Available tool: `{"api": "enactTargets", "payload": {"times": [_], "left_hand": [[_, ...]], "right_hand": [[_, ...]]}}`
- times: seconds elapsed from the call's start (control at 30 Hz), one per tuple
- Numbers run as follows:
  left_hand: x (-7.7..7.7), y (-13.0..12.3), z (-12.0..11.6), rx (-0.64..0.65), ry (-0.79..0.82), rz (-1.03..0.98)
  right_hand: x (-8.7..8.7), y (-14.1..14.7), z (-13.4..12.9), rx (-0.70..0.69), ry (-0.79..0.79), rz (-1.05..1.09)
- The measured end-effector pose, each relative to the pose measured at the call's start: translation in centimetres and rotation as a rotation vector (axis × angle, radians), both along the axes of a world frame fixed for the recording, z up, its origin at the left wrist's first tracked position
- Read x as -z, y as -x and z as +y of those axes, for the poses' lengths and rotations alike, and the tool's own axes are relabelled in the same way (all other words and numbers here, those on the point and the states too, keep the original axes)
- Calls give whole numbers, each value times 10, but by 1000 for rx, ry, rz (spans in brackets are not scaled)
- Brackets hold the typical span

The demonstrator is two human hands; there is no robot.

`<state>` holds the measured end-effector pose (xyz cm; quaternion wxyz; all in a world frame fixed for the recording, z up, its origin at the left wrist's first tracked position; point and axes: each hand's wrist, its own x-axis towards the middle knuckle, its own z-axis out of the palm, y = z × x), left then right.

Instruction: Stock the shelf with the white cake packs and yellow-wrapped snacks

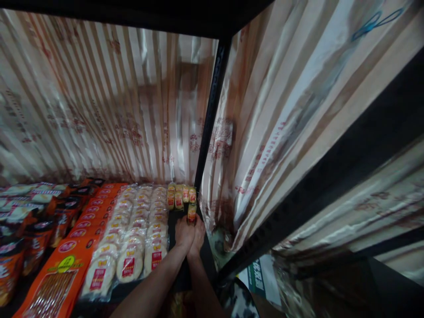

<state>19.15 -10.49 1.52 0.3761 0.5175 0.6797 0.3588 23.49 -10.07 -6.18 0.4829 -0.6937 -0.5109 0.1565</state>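
Note:
Both my arms reach forward over a dark shelf. My left hand (184,231) and my right hand (198,232) are close together, their fingers closed around a small yellow package with a red label (191,213). Just beyond them, several similar small yellow packages (179,197) stand in rows at the back corner of the shelf. To the left of my hands lie columns of round pale cakes in clear wrappers (156,240), overlapping one another, with red and white labels on the front ones.
Orange snack packets (66,256) and darker bags (36,243) fill the left of the shelf. A black metal post (212,110) stands at the back corner, and a black beam (298,185) slants along the right. Pleated curtains (99,101) hang behind.

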Motion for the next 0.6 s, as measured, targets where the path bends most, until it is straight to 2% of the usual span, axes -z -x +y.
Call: {"api": "enactTargets", "payload": {"times": [0.1,0.27,0.43,0.6], "left_hand": [[1,3,8,1,5,72],[3,7,20,-27,7,22],[10,11,32,-2,-4,61],[12,12,43,14,-24,4]], "right_hand": [[0,1,13,6,20,4],[2,2,30,13,19,20],[2,3,38,-2,-32,34],[-3,5,42,27,-69,35]]}}
